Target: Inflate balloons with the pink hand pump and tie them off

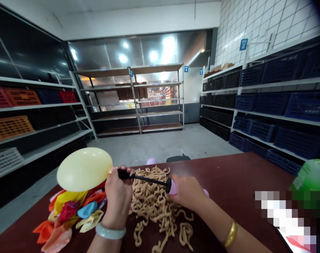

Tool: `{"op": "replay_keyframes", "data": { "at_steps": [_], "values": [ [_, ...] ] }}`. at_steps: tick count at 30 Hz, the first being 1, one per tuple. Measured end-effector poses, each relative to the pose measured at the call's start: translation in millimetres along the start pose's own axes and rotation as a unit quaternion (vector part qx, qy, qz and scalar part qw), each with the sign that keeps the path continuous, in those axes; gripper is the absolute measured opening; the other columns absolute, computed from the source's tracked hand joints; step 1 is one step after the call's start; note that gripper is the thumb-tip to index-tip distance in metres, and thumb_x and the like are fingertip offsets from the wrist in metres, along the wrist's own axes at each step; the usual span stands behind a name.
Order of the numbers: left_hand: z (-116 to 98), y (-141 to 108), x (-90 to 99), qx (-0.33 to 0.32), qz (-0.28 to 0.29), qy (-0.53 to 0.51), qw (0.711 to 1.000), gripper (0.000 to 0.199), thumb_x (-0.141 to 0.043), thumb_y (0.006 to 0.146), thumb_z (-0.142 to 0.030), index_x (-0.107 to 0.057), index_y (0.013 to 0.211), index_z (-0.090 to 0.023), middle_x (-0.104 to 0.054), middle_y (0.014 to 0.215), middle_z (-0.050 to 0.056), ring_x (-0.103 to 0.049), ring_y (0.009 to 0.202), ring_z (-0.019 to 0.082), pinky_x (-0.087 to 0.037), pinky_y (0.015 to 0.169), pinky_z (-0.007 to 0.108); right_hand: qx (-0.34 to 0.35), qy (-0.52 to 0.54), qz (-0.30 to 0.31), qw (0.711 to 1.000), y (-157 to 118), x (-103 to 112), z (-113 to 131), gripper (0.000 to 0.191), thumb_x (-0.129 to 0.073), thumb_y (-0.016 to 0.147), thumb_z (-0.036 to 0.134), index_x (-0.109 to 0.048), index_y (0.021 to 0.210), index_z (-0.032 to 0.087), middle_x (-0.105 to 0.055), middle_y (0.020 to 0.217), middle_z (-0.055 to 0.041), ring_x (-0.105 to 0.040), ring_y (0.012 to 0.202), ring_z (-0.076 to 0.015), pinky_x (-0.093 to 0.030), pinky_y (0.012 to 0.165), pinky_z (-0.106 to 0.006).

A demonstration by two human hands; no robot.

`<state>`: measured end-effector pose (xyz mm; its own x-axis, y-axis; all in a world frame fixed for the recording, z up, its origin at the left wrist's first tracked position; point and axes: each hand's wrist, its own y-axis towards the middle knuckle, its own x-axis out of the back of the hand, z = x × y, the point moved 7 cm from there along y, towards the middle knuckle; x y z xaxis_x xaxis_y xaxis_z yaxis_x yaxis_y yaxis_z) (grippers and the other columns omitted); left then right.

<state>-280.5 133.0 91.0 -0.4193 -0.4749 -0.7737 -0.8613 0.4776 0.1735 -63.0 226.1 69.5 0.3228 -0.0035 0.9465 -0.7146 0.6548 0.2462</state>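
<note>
A pale yellow inflated balloon (pixel 84 169) sits at the black front end of a hand pump (pixel 152 180). My left hand (pixel 119 189) is closed round that black end, its fingertips at the balloon's neck. The pump's dark rod is drawn out to the right, where my right hand (pixel 185 191) grips the purple and black handle. Beneath the pump lies a heap of tan, twisted strands (pixel 157 207). Uninflated balloons (pixel 70 211) in several colours are piled left of my left wrist.
All this rests on a dark red table (pixel 228 182). A green plastic bag (pixel 311 179) and a pixelated item lie at the right edge. Beyond the table stand shelves (pixel 160 114), with crates (pixel 294 140) on the side racks.
</note>
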Motion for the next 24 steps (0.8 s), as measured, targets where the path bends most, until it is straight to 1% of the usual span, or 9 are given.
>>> {"op": "replay_keyframes", "data": {
  "at_steps": [3, 6, 10, 14, 17, 20, 22, 24],
  "values": [
    [-2.0, 2.2, 2.7, -0.008, 0.003, -0.002, 1.000, 0.023, -0.065, 0.072, -0.022, -0.043, 0.080, -0.020, -0.051, 0.069, -0.004, -0.052, 0.058, 0.012, -0.042, 0.055, 0.025, 0.004, -0.003, -0.014, 1.000, 0.0, -2.1, -4.4, 0.037, -0.059, 0.075, 0.048, -0.058, 0.102, 0.022, -0.071, 0.090, -0.0067, -0.068, 0.081, -0.0274, -0.042, 0.065, -0.032],
    [7.6, -8.4, -0.3, -0.019, 0.001, -0.004, 1.000, 0.024, -0.065, 0.074, -0.023, -0.042, 0.079, -0.020, -0.051, 0.069, -0.004, -0.052, 0.060, 0.011, -0.043, 0.057, 0.025, -0.002, -0.022, -0.007, 1.000, -0.6, -4.7, -10.2, 0.039, -0.061, 0.072, 0.045, -0.058, 0.103, 0.022, -0.072, 0.088, -0.0071, -0.068, 0.080, -0.0282, -0.041, 0.065, -0.032],
    [32.3, -27.4, -5.2, 0.001, -0.004, -0.011, 1.000, 0.023, -0.065, 0.077, -0.026, -0.043, 0.080, -0.020, -0.052, 0.071, -0.003, -0.052, 0.060, 0.012, -0.044, 0.057, 0.026, -0.005, -0.020, 0.000, 1.000, -1.3, -6.4, -9.9, 0.034, -0.060, 0.072, 0.043, -0.058, 0.099, 0.022, -0.071, 0.087, -0.0066, -0.068, 0.079, -0.0281, -0.041, 0.064, -0.032],
    [59.5, -53.0, -11.1, 0.041, 0.003, -0.002, 0.999, 0.023, -0.066, 0.080, -0.032, -0.047, 0.081, -0.020, -0.054, 0.072, -0.002, -0.054, 0.062, 0.013, -0.046, 0.060, 0.027, -0.001, 0.011, -0.011, 1.000, -3.6, -7.4, -0.1, 0.031, -0.061, 0.073, 0.040, -0.057, 0.097, 0.023, -0.071, 0.090, -0.0054, -0.068, 0.081, -0.0271, -0.040, 0.064, -0.031],
    [74.8, -72.8, -17.3, 0.071, 0.019, 0.012, 0.997, 0.024, -0.066, 0.081, -0.037, -0.049, 0.081, -0.021, -0.054, 0.073, -0.001, -0.054, 0.062, 0.014, -0.048, 0.060, 0.028, -0.003, 0.026, -0.013, 1.000, -5.7, -8.3, 6.4, 0.026, -0.059, 0.074, 0.037, -0.057, 0.096, 0.023, -0.071, 0.089, -0.0050, -0.068, 0.080, -0.0262, -0.040, 0.064, -0.031],
    [78.3, -84.8, -23.8, 0.081, 0.033, 0.022, 0.996, 0.024, -0.064, 0.083, -0.039, -0.050, 0.078, -0.020, -0.055, 0.073, 0.000, -0.054, 0.062, 0.014, -0.047, 0.058, 0.028, -0.009, 0.030, -0.007, 0.999, -6.5, -7.8, 10.8, 0.026, -0.057, 0.076, 0.037, -0.057, 0.098, 0.023, -0.072, 0.090, -0.0057, -0.068, 0.082, -0.0256, -0.040, 0.064, -0.030],
    [74.4, -86.6, -28.2, 0.078, 0.041, 0.020, 0.996, 0.022, -0.065, 0.083, -0.037, -0.051, 0.078, -0.020, -0.055, 0.074, 0.001, -0.054, 0.063, 0.014, -0.046, 0.056, 0.027, -0.015, 0.030, -0.004, 0.999, -6.1, -6.3, 13.0, 0.027, -0.058, 0.075, 0.036, -0.057, 0.099, 0.023, -0.072, 0.090, -0.0057, -0.068, 0.082, -0.0255, -0.040, 0.065, -0.030],
    [67.4, -83.4, -31.9, 0.071, 0.048, 0.021, 0.996, 0.021, -0.066, 0.082, -0.035, -0.051, 0.079, -0.020, -0.055, 0.074, 0.000, -0.054, 0.063, 0.013, -0.045, 0.055, 0.025, -0.019, 0.034, -0.005, 0.999, -5.3, -4.4, 15.1, 0.028, -0.057, 0.076, 0.037, -0.057, 0.101, 0.024, -0.072, 0.089, -0.0052, -0.069, 0.080, -0.0255, -0.041, 0.065, -0.030]
  ]
}}
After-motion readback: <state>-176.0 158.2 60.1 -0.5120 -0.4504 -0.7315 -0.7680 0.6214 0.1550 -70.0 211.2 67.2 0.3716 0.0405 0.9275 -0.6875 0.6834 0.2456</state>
